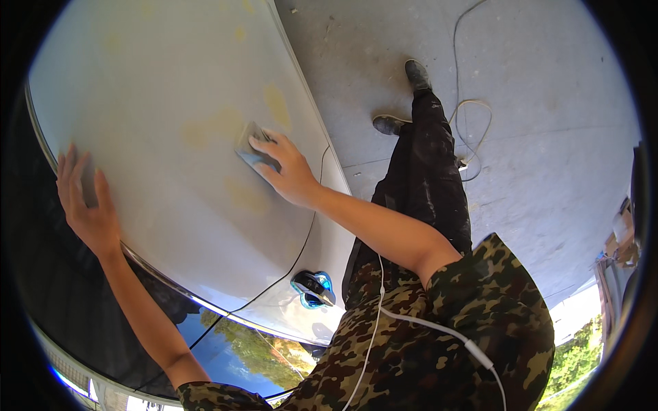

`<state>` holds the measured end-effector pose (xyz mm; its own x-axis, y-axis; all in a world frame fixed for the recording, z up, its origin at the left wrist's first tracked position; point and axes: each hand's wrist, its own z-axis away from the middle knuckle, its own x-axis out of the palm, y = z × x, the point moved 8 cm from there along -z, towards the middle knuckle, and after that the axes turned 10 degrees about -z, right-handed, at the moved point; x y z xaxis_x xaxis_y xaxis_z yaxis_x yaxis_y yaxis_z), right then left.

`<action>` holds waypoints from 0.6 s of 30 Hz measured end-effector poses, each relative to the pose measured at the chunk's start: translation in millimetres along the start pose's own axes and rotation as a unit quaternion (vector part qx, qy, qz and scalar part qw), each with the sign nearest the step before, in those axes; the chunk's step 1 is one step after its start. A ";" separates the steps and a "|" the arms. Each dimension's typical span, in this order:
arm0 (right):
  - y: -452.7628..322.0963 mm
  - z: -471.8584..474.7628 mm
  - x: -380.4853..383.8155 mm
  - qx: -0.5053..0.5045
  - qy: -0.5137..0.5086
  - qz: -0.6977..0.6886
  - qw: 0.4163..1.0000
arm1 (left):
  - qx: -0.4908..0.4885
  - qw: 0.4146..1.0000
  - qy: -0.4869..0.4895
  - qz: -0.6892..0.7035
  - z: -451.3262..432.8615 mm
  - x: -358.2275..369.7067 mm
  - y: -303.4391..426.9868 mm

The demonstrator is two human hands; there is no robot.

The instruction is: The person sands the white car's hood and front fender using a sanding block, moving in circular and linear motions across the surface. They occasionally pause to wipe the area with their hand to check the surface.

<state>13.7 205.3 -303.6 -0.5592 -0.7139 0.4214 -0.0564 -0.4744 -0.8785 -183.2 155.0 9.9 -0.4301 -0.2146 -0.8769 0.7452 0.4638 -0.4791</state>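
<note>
Before me is a pale car door panel (169,205), with yellowish patches on its surface and a car door handle (313,289) near its lower end. My right hand (285,167) grips a greyish-blue block (250,149), probably a sanding block, pressed flat on the panel beside the yellow patches; its far edge is a little blurred. My left hand (85,200) rests on the panel by the window trim, fingers spread, holding nothing. A thin dark line (303,246) curves across the panel between the right wrist and the handle.
Dark and reflective window glass (247,354) borders the panel at the lower left. A cable (456,67) lies looped on the concrete floor (540,169) beyond my legs. A white cord (380,303) hangs over my camouflage shirt. Cardboard boxes (621,239) stand at the far right.
</note>
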 end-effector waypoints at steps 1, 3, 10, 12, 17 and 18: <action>-2.0 -2.1 2.3 0.024 0.004 0.002 1.000 | 0.002 1.000 -0.001 -0.003 0.0 -0.3 -0.2; -17.3 -47.4 3.6 -0.033 0.014 0.019 0.999 | 0.001 1.000 -0.001 -0.006 0.0 -0.4 -0.8; -23.8 4.5 4.6 -0.042 -0.008 0.049 0.998 | 0.002 1.000 0.003 0.012 0.4 0.0 -1.9; -16.3 -5.6 6.5 -0.015 0.002 0.045 0.999 | 0.008 1.000 0.001 0.001 0.4 -0.2 -0.5; -23.8 -57.9 2.4 -0.005 0.025 -0.013 1.000 | -0.001 1.000 0.000 -0.001 -0.8 -0.4 -0.3; -24.0 -33.7 5.7 -0.012 -0.001 0.019 1.000 | 0.003 1.000 0.002 -0.002 -0.5 -0.4 0.2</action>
<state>-16.0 229.9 -287.6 -0.5592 -0.7321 0.3889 -0.0557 -0.4349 -0.8987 -183.1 155.7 10.1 -0.4342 -0.2135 -0.8751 0.7466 0.4584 -0.4822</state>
